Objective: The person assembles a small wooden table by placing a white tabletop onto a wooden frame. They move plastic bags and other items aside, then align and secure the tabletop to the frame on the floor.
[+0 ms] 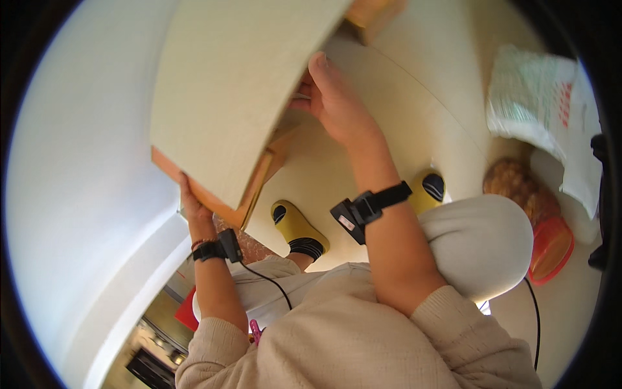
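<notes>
A pale flat panel (228, 92) with an orange-brown wooden frame (238, 214) is tilted in front of me, against or close to the white wall. It looks like a piece of furniture, partly cut off at the top of the view. My left hand (195, 209) grips the lower left side of the frame, its fingers partly hidden. At the panel's right edge, my right hand (330, 99) has its thumb on the near side and its other fingers curled beneath, partly hidden. Under the panel, more wooden parts (282, 150) show dimly.
A white wall (87, 136) rises at the left. To the right lie a clear jar (520, 189) with brown contents and a red lid (551, 250), and a white plastic bag (534, 102) bearing writing. My yellow slippers (301, 223) stand on the pale floor (398, 116). Another wooden piece (371, 17) is at the top.
</notes>
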`<state>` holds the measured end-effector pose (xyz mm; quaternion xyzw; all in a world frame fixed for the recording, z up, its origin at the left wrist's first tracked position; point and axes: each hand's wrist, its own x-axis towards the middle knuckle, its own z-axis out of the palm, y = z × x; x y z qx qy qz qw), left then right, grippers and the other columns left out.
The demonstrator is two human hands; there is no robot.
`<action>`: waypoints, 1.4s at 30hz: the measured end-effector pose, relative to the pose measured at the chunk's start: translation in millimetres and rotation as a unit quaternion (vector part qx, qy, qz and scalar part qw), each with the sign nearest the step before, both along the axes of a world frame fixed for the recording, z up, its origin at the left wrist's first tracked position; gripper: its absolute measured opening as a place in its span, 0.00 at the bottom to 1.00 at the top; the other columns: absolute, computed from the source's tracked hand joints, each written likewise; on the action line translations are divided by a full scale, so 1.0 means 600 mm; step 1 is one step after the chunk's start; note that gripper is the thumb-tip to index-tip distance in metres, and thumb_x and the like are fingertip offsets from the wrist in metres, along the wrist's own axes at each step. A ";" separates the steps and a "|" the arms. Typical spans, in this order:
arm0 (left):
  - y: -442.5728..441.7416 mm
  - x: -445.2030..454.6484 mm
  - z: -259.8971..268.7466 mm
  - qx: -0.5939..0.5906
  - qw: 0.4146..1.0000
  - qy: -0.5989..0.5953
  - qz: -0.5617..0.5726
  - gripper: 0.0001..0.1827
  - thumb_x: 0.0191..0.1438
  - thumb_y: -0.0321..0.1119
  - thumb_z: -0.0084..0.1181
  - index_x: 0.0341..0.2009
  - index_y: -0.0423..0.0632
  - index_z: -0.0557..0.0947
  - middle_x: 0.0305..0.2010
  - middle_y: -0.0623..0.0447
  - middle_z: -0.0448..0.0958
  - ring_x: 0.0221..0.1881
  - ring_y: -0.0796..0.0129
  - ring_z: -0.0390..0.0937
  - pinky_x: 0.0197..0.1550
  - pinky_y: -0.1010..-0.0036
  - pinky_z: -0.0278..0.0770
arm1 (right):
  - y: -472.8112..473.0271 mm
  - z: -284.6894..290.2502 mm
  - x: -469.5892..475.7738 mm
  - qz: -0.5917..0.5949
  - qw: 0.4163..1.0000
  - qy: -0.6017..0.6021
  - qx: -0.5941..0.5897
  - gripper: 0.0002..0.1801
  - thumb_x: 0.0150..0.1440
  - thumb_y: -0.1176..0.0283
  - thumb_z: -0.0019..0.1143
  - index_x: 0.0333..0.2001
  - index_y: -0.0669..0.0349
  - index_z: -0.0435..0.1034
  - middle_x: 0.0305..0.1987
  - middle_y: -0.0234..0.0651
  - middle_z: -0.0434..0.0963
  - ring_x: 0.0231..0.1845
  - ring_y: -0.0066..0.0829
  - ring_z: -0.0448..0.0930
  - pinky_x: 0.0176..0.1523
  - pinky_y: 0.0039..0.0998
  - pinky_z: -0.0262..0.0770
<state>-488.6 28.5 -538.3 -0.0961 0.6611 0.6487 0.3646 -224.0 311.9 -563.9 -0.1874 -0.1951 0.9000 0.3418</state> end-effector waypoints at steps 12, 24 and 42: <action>0.005 -0.010 -0.028 0.107 0.989 -0.097 -0.016 0.29 0.52 0.46 0.62 0.52 0.41 0.73 0.48 0.48 0.77 0.47 0.61 0.76 0.51 0.65 0.76 | -0.010 0.072 -0.047 0.006 0.969 -0.245 0.022 0.26 0.60 0.68 0.53 0.61 0.59 0.58 0.58 0.36 0.69 0.56 0.33 0.72 0.55 0.41 0.73; -0.041 0.019 -0.046 0.228 0.969 -0.092 0.012 0.33 0.51 0.42 0.62 0.58 0.41 0.67 0.55 0.46 0.72 0.55 0.58 0.71 0.58 0.62 0.71 | 0.022 0.076 -0.030 0.050 0.954 -0.270 -0.123 0.19 0.61 0.72 0.53 0.55 0.60 0.63 0.56 0.39 0.72 0.57 0.37 0.73 0.59 0.42 0.73; -0.017 0.042 0.166 -0.154 0.928 0.135 -0.311 0.16 0.56 0.45 0.56 0.34 0.44 0.83 0.30 0.53 0.80 0.33 0.70 0.77 0.38 0.73 0.74 | 0.037 0.042 0.005 0.017 0.966 -0.227 -0.124 0.16 0.60 0.73 0.53 0.52 0.64 0.65 0.52 0.40 0.74 0.54 0.36 0.75 0.58 0.39 0.75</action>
